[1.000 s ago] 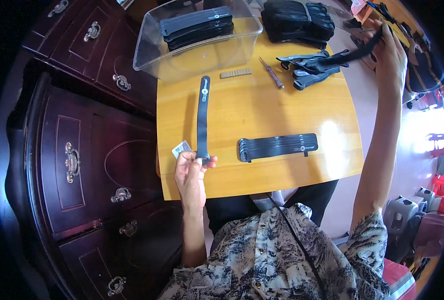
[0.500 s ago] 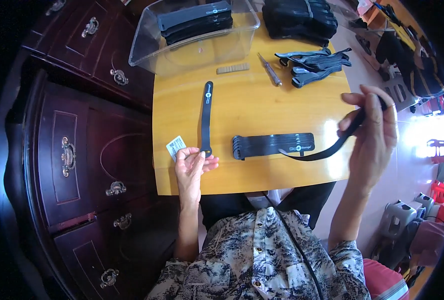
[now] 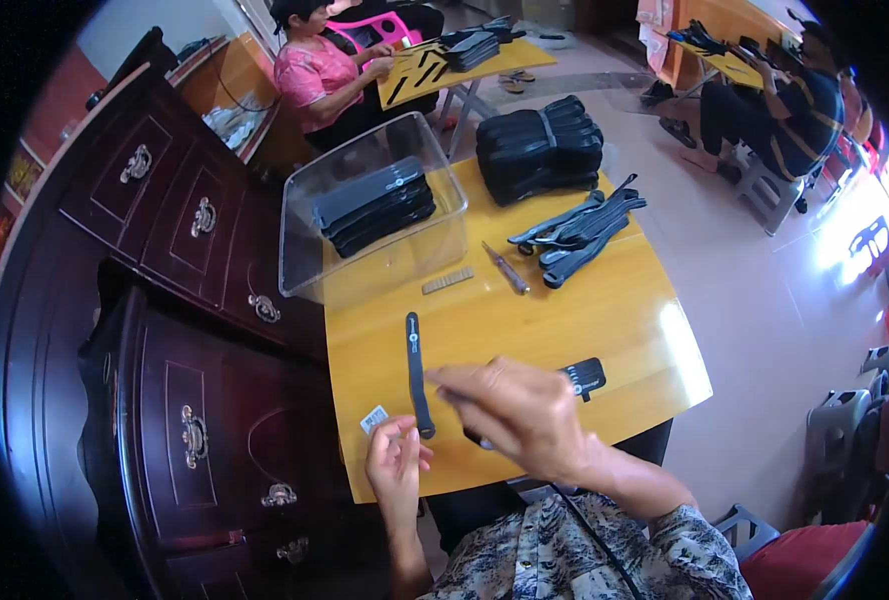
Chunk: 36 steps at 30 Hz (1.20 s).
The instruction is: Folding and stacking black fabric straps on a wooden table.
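A black strap (image 3: pixel 416 370) with a white printed mark lies lengthwise on the yellow table, its holed end toward me. Beside that end is my left hand (image 3: pixel 397 468), fingers loosely bent and apart. My right hand (image 3: pixel 530 415) hovers just right of the strap, its fingers drawn together and pointing left. What it grips is hidden behind the fingers. Under this hand lies a neat stack of black straps (image 3: pixel 587 375), mostly covered, with its right end showing. A small white label (image 3: pixel 374 418) lies by my left fingertips.
Farther back stand a clear plastic bin (image 3: pixel 305 275) of strap stacks and a large tied black bundle (image 3: pixel 540 150). Loose straps (image 3: pixel 585 235), a pen-like tool (image 3: pixel 507 268) and a tan strip (image 3: pixel 448 281) lie nearer. Dark drawers (image 3: pixel 195 350) flank the left; two people sit beyond.
My right hand has swung left from the table's right side to the lone strap; the strap it held no longer shows clearly. The view has tilted up, bringing other people in.
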Motion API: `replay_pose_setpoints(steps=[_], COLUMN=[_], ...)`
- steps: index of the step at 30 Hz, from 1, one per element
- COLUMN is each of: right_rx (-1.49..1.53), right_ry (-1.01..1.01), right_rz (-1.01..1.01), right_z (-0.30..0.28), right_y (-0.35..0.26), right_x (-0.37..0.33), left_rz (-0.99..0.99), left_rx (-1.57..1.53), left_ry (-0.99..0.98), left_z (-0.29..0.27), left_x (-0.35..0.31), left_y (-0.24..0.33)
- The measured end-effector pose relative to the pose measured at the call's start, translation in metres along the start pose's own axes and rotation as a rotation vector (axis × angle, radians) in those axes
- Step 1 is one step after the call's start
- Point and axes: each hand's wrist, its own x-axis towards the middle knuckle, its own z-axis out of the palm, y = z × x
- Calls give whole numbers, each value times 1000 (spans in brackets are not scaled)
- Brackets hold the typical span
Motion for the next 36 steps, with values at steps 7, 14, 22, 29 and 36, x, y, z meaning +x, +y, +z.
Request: replay_pose_setpoints(steps=[7, 14, 22, 29, 36], right_rx=[-221, -211, 11, -87, -24], right_ry=[-141, -235, -499, -702, -631], right_rz=[-171, -106, 224, 474, 476], right_z=[28, 21, 3, -5, -8], right_y=[-10, -11, 16, 36, 59], right_x=[-20, -25, -34, -53, -64], left_rz=[248, 244, 178, -134, -289], left_rx=[-126, 63, -356, -362, -205], left_ry=[-42, 82, -40, -103, -142], left_z=[34, 34, 32, 25, 17], left_x=[-23, -33, -25, -25, -18], left_y=[49, 41, 36, 8, -7])
